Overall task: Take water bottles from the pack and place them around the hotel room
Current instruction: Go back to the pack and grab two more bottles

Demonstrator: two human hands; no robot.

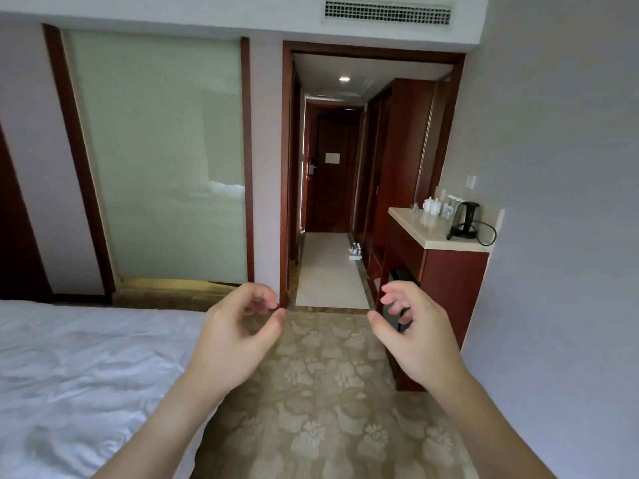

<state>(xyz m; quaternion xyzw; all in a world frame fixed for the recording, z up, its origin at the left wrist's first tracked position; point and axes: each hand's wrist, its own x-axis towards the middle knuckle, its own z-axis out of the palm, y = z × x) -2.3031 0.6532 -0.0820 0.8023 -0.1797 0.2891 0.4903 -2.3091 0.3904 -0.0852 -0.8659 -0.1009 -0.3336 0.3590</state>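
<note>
A small pack of water bottles (355, 252) stands far off on the pale hallway floor, against the right-hand cabinet. Two or three clear bottles (449, 205) stand on the counter at the right, behind the white cups. My left hand (238, 335) and my right hand (403, 326) are both raised in front of me over the carpet, palms turned toward each other. Their fingers are curled loosely and apart, and neither hand holds anything. Both hands are far from the pack and from the counter.
A white bed (79, 385) fills the left foreground. A red wood counter (446, 242) at the right carries a black kettle (465, 219) with its cord and white cups (432, 205). A frosted glass panel (162, 157) is at left, and a doorway opens onto a hallway ending at a dark door (332, 167).
</note>
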